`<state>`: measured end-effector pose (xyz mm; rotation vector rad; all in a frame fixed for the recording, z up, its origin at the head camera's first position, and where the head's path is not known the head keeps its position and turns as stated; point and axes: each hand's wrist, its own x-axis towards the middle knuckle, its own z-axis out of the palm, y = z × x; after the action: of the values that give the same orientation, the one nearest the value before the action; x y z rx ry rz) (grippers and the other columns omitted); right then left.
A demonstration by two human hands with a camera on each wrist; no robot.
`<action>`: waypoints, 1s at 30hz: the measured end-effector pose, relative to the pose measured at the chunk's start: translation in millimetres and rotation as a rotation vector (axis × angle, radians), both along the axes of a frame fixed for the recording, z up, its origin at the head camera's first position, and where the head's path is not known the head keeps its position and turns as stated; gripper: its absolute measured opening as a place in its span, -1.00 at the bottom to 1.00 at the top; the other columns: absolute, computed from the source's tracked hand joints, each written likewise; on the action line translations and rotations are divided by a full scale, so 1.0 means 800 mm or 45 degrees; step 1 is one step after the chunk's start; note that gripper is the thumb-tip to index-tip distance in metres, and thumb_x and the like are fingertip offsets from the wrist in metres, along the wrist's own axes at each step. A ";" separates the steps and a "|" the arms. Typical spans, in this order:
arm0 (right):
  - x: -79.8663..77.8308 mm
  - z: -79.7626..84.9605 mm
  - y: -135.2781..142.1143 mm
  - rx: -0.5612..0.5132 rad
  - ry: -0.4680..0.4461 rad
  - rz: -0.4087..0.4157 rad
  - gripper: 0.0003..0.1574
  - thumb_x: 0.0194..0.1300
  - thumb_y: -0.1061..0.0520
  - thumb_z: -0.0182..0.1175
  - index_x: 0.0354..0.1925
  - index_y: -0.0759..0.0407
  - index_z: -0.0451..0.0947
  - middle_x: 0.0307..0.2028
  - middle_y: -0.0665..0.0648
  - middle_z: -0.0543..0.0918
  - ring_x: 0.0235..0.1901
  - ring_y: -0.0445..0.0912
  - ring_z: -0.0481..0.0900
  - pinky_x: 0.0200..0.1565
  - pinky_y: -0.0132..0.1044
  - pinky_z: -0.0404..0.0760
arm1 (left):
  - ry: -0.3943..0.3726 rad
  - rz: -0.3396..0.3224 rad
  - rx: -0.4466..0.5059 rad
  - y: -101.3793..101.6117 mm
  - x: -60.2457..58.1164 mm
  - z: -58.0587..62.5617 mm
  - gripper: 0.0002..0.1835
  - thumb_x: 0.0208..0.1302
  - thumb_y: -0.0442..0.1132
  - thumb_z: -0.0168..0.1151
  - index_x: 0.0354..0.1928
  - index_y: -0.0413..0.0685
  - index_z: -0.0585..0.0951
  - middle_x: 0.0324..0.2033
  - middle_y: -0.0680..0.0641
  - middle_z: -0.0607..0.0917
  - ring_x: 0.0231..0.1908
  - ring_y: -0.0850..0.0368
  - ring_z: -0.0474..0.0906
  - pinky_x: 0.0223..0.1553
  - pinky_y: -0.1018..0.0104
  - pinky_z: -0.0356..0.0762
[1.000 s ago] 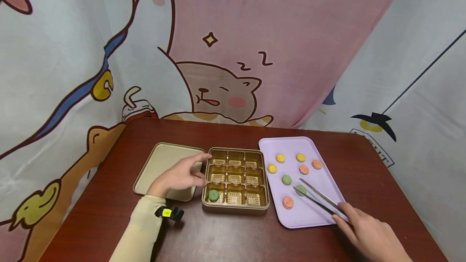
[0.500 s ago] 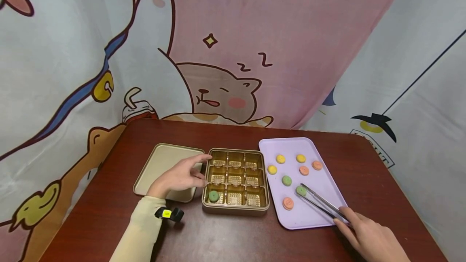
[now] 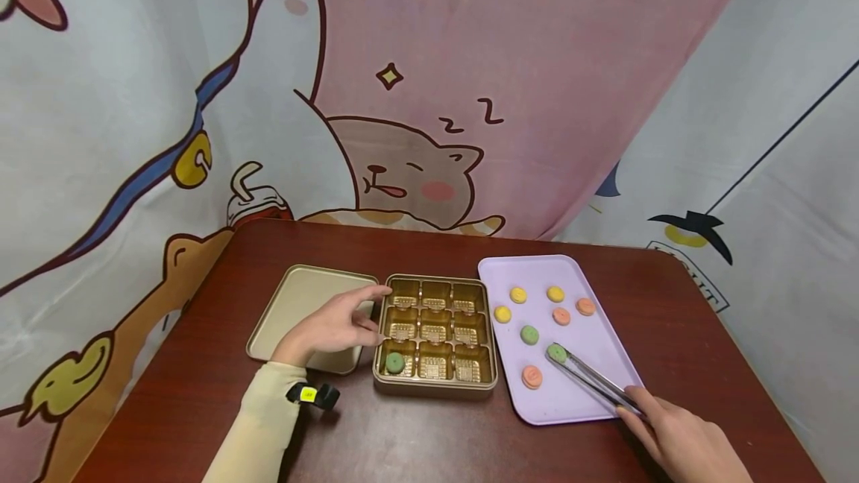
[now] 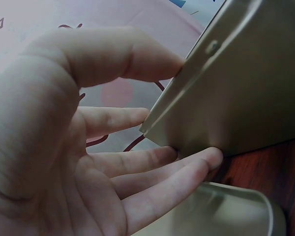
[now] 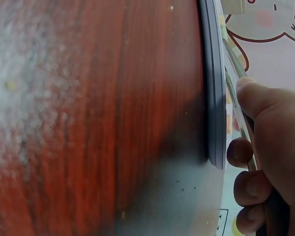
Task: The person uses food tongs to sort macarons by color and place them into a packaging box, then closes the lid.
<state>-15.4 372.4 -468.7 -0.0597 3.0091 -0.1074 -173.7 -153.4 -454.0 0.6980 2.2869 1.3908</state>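
My right hand (image 3: 687, 434) grips a pair of thin metal tongs (image 3: 597, 384), whose tips sit on either side of a green macaron (image 3: 556, 352) over the lilac tray (image 3: 584, 405). In the right wrist view, fingers (image 5: 250, 188) curl round the tongs at the tray's edge. My left hand (image 3: 333, 330) touches the left side of a gold box (image 3: 436, 389) with fingers extended. The left wrist view shows the thumb at the box's rim and fingertips (image 4: 214, 156) along its wall. Inside the box, a green macaron (image 3: 394, 363) lies in the front left compartment of the gold divided insert.
A gold lid (image 3: 295, 304) lies left of the box, partly behind my left hand. On the tray are another green macaron (image 3: 529, 335), several yellow ones and several orange ones, such as the orange macaron (image 3: 532, 376) in front. A patterned curtain (image 3: 537, 95) hangs behind the brown table (image 3: 322, 446).
The tongs' tips have closed in around the green macaron, which now sits between them. My left hand and the box have stayed put.
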 end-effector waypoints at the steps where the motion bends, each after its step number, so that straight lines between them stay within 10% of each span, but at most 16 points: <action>1: 0.000 0.000 0.000 0.002 0.004 0.000 -0.43 0.46 -0.28 0.27 0.07 0.15 0.56 -0.22 0.16 0.76 -0.45 -0.08 0.55 -0.49 0.01 0.73 | 0.001 0.000 -0.001 0.000 0.000 0.000 -0.08 0.20 -0.40 0.45 0.59 -0.12 0.27 0.53 -0.32 0.31 -0.05 0.01 0.76 -0.06 0.33 0.75; 30: 0.001 -0.006 -0.007 -0.025 0.015 -0.026 -0.54 0.47 -0.21 0.29 0.02 0.12 0.52 -0.45 -0.04 0.54 -0.52 -0.13 0.41 -0.56 -0.25 0.41 | -0.010 -0.006 0.003 0.001 0.001 0.002 -0.09 0.19 -0.42 0.43 0.59 -0.14 0.28 0.48 -0.39 0.34 -0.05 -0.02 0.76 -0.08 0.32 0.75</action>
<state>-14.3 366.8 -473.6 -0.0313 3.0210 -0.1390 -173.3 -153.0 -452.3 0.6969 2.2766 1.3922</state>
